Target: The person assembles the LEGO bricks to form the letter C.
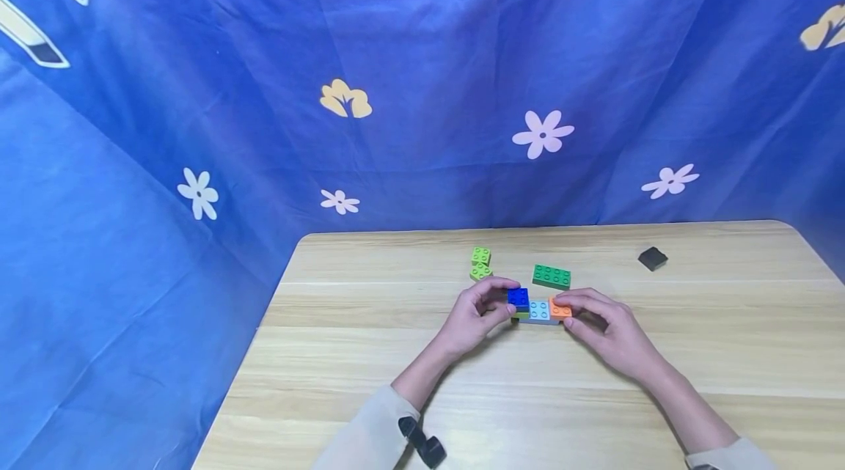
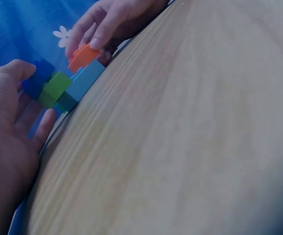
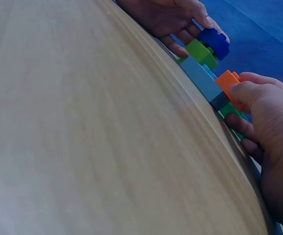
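My left hand (image 1: 470,317) pinches a dark blue toy building brick (image 1: 518,297) between thumb and fingers. Beneath that brick is a lime green brick (image 3: 200,53), at the left end of a longer light blue brick (image 3: 201,80). In the right wrist view the blue brick looks slightly tilted over the green one; whether it is fully seated I cannot tell. My right hand (image 1: 612,334) pinches an orange brick (image 1: 560,309) at the light blue brick's right end. Bare studs show between the two ends.
Behind the assembly lies a green brick (image 1: 551,276). Two lime green bricks (image 1: 480,265) sit beyond my left hand, and a black piece (image 1: 653,259) lies at the back right. A blue printed curtain (image 1: 429,162) hangs behind the wooden table (image 1: 330,353).
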A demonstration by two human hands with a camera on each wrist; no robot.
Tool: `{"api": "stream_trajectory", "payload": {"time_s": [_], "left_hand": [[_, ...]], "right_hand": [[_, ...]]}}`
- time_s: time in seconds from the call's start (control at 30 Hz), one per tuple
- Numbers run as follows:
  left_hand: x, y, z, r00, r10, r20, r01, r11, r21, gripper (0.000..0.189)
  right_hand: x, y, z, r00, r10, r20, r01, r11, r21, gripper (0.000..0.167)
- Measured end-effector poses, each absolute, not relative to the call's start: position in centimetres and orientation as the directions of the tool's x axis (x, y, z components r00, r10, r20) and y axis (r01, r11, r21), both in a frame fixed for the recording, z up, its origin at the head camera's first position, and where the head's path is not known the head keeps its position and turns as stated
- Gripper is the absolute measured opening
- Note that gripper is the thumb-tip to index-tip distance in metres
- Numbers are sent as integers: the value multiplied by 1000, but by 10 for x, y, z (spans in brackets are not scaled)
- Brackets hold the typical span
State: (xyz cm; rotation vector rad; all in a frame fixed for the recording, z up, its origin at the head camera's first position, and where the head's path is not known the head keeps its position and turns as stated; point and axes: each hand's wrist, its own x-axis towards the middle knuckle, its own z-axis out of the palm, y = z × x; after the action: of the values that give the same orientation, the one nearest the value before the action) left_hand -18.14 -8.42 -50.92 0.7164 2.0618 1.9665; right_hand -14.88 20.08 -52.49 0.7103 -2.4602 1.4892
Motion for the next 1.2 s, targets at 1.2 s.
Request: {"api": "stream_trajectory", "payload": {"time_s": [1.2], "left_hand": [[-179, -75, -496, -877, 447, 176, 283, 185, 941, 30]], "right_hand": [[-150, 203, -529, -861, -323, 392, -494, 357, -792, 44]]}}
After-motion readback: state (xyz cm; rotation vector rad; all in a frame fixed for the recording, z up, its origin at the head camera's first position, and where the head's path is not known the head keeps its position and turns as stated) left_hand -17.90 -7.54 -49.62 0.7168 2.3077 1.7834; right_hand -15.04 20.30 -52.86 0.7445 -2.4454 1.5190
